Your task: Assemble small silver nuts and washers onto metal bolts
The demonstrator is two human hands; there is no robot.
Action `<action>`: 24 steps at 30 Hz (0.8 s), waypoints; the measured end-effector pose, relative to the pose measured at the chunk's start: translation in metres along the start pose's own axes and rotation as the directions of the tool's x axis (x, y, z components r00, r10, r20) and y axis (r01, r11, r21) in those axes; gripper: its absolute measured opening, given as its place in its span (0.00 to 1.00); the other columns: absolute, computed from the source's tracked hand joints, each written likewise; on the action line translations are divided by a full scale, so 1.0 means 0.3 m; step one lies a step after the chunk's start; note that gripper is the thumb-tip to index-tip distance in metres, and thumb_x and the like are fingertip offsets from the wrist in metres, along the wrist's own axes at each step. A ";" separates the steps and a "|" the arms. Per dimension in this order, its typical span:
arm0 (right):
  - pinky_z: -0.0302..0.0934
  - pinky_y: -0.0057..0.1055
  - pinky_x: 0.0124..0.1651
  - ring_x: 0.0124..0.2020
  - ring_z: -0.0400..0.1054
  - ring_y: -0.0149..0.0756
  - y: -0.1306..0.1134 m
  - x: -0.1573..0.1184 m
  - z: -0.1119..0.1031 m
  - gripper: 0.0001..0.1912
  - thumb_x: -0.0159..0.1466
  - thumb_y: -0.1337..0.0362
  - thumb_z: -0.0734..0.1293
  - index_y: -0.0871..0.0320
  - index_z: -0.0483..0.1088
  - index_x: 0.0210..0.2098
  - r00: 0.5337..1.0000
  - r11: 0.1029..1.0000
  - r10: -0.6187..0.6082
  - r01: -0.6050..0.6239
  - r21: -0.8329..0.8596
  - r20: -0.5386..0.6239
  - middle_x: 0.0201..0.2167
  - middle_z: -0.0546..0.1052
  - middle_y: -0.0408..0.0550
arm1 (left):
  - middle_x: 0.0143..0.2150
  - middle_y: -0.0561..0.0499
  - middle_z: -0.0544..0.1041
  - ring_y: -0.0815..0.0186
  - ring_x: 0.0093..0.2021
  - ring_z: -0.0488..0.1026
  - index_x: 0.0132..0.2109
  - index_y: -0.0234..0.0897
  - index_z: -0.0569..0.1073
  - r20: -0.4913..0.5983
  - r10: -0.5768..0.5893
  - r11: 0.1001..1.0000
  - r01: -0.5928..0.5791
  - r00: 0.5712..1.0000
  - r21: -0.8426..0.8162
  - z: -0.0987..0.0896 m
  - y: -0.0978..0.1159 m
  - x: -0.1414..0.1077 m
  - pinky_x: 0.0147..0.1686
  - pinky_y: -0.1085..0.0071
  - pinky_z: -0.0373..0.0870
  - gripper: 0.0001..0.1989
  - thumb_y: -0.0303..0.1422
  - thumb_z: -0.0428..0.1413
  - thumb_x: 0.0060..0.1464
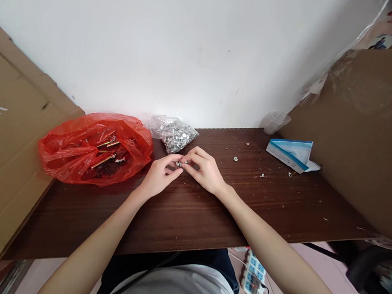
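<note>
Over the middle of the dark brown table [181, 224], my left hand [160, 175] and my right hand [205, 170] meet at their fingertips. Between them is a small metal part [179, 164], pinched by the left fingers. The right thumb and fingers close on its right end, where a tiny shiny piece shows; its shape is too small to tell. Just behind the hands lies a clear plastic bag [179, 138] full of small silvery pieces. To the left, an open red plastic bag [95, 149] holds brass-coloured rods and small dark pieces.
A blue and white packet [290, 152] lies at the back right near a clear plastic cup [275, 122]. One small ring-like piece [235, 159] and scraps dot the table. Cardboard stands at the left [5, 147] and right [363, 135]. Below is a power strip [253, 272].
</note>
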State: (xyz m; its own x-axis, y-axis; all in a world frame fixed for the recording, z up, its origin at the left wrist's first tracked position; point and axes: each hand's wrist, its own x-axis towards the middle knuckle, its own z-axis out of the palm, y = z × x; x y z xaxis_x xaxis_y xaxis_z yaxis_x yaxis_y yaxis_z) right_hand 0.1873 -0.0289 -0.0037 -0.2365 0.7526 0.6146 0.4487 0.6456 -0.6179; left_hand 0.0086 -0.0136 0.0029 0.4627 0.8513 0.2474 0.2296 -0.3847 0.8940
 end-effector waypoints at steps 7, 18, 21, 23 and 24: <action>0.64 0.32 0.36 0.35 0.66 0.34 -0.005 0.000 -0.001 0.06 0.64 0.68 0.63 0.55 0.71 0.37 0.999 0.999 -0.052 0.052 -0.010 0.018 0.36 0.68 0.48 | 0.38 0.46 0.78 0.65 0.36 0.75 0.43 0.33 0.75 -0.055 -0.019 0.999 0.022 0.998 0.046 -0.007 -0.004 0.006 0.36 0.70 0.76 0.12 0.32 0.57 0.51; 0.67 0.33 0.38 0.36 0.67 0.34 -0.007 -0.008 0.009 0.08 0.63 0.70 0.62 0.56 0.71 0.40 0.995 0.996 -0.071 0.068 0.057 0.063 0.40 0.70 0.49 | 0.37 0.46 0.80 0.65 0.34 0.77 0.40 0.30 0.75 -0.016 -0.195 0.952 0.185 0.981 -0.242 0.002 -0.018 0.008 0.41 0.65 0.75 0.13 0.29 0.62 0.44; 0.68 0.35 0.40 0.38 0.68 0.35 -0.003 -0.008 0.012 0.09 0.63 0.71 0.62 0.56 0.71 0.41 0.992 0.993 -0.101 0.097 0.063 0.071 0.40 0.70 0.50 | 0.35 0.47 0.80 0.64 0.36 0.77 0.38 0.30 0.75 -0.026 -0.210 0.950 0.198 0.977 -0.243 0.002 -0.020 0.010 0.42 0.65 0.73 0.13 0.26 0.63 0.41; 0.68 0.35 0.42 0.39 0.68 0.36 -0.001 -0.006 0.014 0.10 0.62 0.71 0.62 0.56 0.71 0.42 0.989 0.988 -0.129 0.122 0.097 0.070 0.41 0.71 0.50 | 0.34 0.48 0.80 0.63 0.35 0.77 0.36 0.31 0.75 -0.052 -0.209 0.949 0.190 0.976 -0.249 0.002 -0.020 0.011 0.41 0.65 0.73 0.12 0.26 0.63 0.40; 0.68 0.35 0.42 0.39 0.69 0.36 -0.001 -0.005 0.015 0.11 0.62 0.72 0.62 0.56 0.71 0.43 0.987 0.984 -0.142 0.133 0.119 0.071 0.41 0.71 0.50 | 0.33 0.48 0.80 0.63 0.35 0.77 0.35 0.31 0.74 -0.065 -0.206 0.949 0.183 0.976 -0.255 0.002 -0.020 0.012 0.41 0.65 0.72 0.11 0.26 0.63 0.40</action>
State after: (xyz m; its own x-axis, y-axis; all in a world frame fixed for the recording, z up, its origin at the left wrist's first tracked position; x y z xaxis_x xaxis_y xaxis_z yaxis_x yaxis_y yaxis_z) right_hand 0.1836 -0.0298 -0.0067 -0.3583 0.6608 0.6595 0.3080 0.7505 -0.5847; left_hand 0.0094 -0.0084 -0.0018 0.3484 0.9338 0.0817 0.0849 -0.1182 0.9894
